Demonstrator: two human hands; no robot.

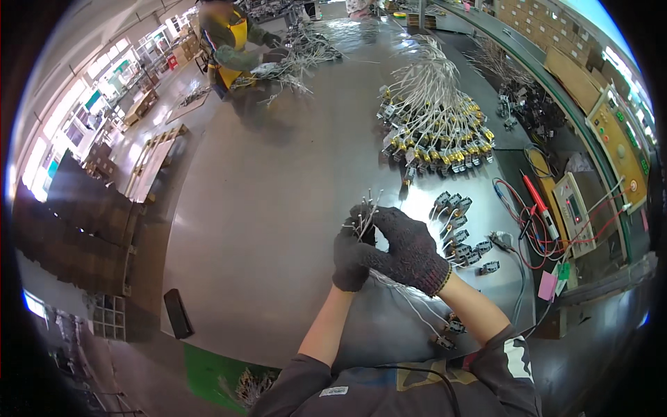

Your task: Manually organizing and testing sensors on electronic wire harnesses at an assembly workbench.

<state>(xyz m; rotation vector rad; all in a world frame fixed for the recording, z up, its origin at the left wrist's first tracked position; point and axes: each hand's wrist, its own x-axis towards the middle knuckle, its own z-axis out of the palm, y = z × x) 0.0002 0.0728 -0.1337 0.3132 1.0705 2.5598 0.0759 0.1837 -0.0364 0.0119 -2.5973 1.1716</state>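
Both my hands wear dark knit gloves and meet over the metal table. My left hand (pixel 351 260) is closed around a bundle of thin white-grey cables (pixel 363 224), whose loose ends stick up above the fingers. From the right, my right hand (pixel 410 251) reaches across, its fingers curled against the same bundle; its fingertips are partly hidden. The cables' other ends run out below my hands to small black connectors (pixel 446 340) near my right forearm. More black connectors (pixel 458 229) lie in a loose cluster just right of my right hand.
A large fan of white cables with yellow-and-black connectors (pixel 445 132) covers the far right. Red test probes (pixel 535 194) and a tester box (pixel 575 212) stand at the right edge. A black flat object (pixel 178 314) lies near left. A person (pixel 233 48) handles cables far left.
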